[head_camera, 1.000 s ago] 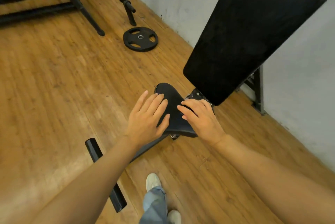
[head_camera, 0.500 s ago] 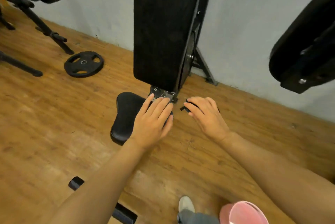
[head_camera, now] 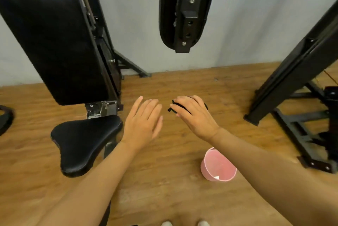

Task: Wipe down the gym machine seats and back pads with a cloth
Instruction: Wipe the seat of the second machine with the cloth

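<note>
Above the wooden floor [head_camera: 164, 86], both bare hands hang in mid-air between the machines. Left hand [head_camera: 144, 123] is spread flat with its fingers straight and relaxed, holding nothing; it sits just to the right of the black seat [head_camera: 82, 141], apart from it. Right hand [head_camera: 193, 114] has its fingers curled down over a small black cloth [head_camera: 172, 106], which it grips bunched under the palm, a dark edge poking out past the fingertips on the left and a bit more showing at the far right of the knuckles. Behind the seat, the tall black back pad [head_camera: 53, 46] leans tilted on its frame, with a bright metal bracket [head_camera: 101, 109] between pad and seat. Higher up, near the wall, a second oval pad [head_camera: 166, 10] is seen from its back side, bolted to a black bar. A slanted black machine frame [head_camera: 300, 64] stands at the right. Down on the floor under the right forearm lies a pink bucket [head_camera: 218, 165], tipped so its mouth faces up toward the camera. Two light shoe tips [head_camera: 184, 223] show at the bottom edge
</note>
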Demonstrator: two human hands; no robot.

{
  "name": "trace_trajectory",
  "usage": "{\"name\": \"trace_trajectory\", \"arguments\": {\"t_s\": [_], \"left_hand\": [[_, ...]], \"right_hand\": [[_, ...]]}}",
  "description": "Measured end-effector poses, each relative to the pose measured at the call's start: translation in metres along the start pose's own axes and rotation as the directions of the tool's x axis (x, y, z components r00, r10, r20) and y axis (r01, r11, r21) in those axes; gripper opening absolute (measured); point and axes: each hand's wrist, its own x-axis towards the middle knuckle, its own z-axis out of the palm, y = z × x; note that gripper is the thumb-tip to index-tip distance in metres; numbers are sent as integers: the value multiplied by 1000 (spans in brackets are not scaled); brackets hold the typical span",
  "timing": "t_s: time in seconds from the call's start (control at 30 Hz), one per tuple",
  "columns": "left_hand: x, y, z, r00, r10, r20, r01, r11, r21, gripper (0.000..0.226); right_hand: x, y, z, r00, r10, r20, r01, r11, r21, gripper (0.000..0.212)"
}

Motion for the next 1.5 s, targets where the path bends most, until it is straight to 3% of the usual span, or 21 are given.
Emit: {"name": "trace_trajectory", "arguments": {"t_s": [0.4, 0.8, 1.13, 1.27, 1.5], "left_hand": [[77, 222, 65, 964, 254, -84, -267, 924, -275, 26], [127, 500, 104, 891, 424, -159, -449, 775, -446, 22], [192, 642, 171, 816, 547, -187, -552, 639, -535, 27], [233, 690, 220, 815, 542, -205, -552, 619, -558, 25], [319, 771, 296, 785, 571, -240, -583, 551, -597, 27]], "right_hand": [[-195, 61, -163, 960, 267, 86, -235, 933, -272, 26], [-424, 115, -328, 865, 502, 2, -451, 778, -437, 30], [-527, 186, -402, 787, 608, -101, -565, 647, -512, 22], [-556, 241, -424, 759, 645, -83, -577, 609, -543, 37], [-593, 353, -469, 751, 657, -67, -558, 577, -597, 28]]}}
